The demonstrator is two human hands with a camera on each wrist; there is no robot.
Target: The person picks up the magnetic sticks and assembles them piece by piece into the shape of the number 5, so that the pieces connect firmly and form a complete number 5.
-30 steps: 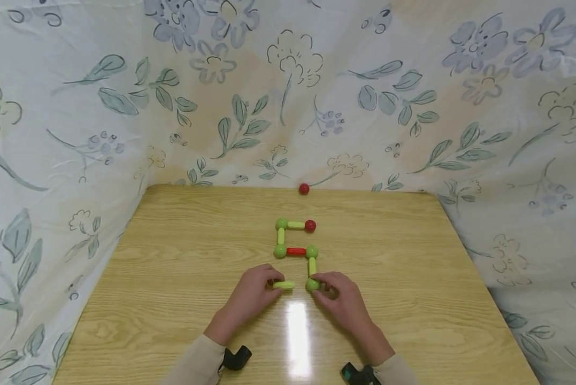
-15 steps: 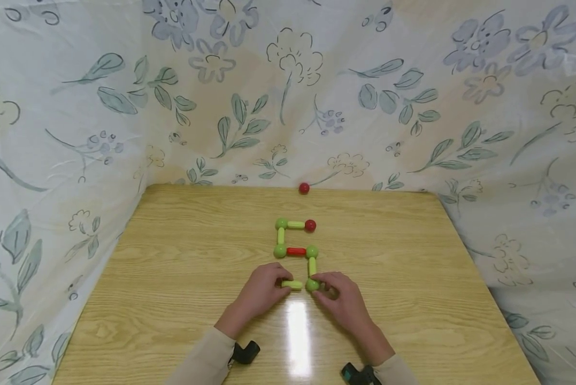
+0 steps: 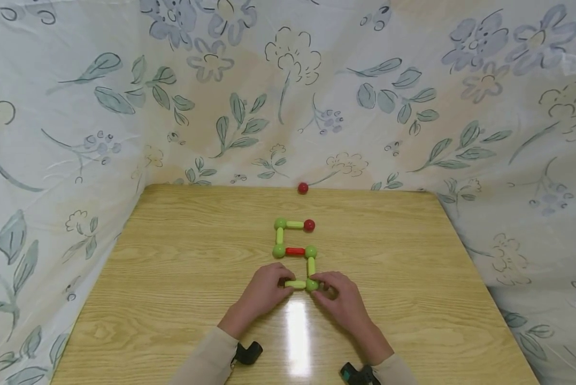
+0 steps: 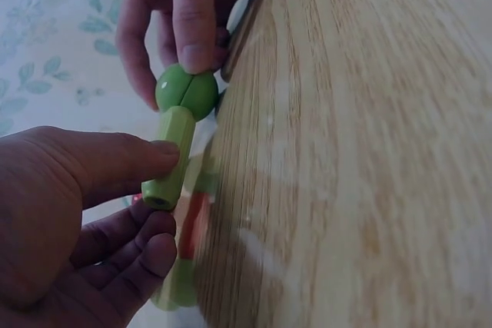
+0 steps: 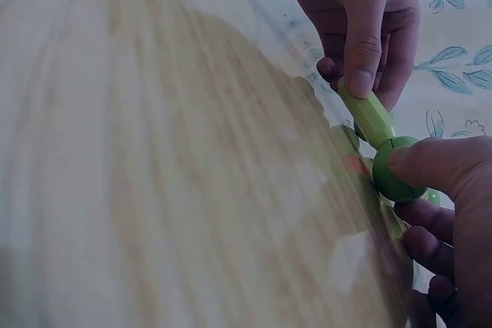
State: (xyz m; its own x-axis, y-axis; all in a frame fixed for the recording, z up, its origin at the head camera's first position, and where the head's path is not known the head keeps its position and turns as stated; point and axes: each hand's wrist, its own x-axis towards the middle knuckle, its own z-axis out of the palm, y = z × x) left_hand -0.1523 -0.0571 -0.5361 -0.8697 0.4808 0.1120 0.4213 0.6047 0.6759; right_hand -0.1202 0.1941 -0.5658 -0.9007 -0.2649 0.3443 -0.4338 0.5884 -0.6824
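My left hand [image 3: 267, 289] pinches a light green stick [image 3: 296, 284] between thumb and fingers. The stick's far end touches a green ball [image 3: 312, 285], which my right hand [image 3: 344, 297] holds by thumb and fingertips. From that ball another light green stick [image 3: 310, 266] runs back to a second green ball [image 3: 310, 251]. A red stick [image 3: 295, 251] links this one leftward to a third green ball [image 3: 279, 251]. In the left wrist view the held stick [image 4: 171, 155] meets the green ball [image 4: 187, 91] end-on. The right wrist view shows the same contact at the ball [image 5: 397, 168].
The chain continues through a light green stick [image 3: 280, 236], a corner green ball [image 3: 280, 223] and another stick to a red ball [image 3: 309, 225]. A loose red ball [image 3: 303, 187] lies at the back edge of the wooden table [image 3: 182, 256]. Floral cloth [image 3: 244, 117] stands behind and at the sides.
My left hand has moved right with the light green stick, closing the gap to the green ball. My right hand has stayed on that ball.
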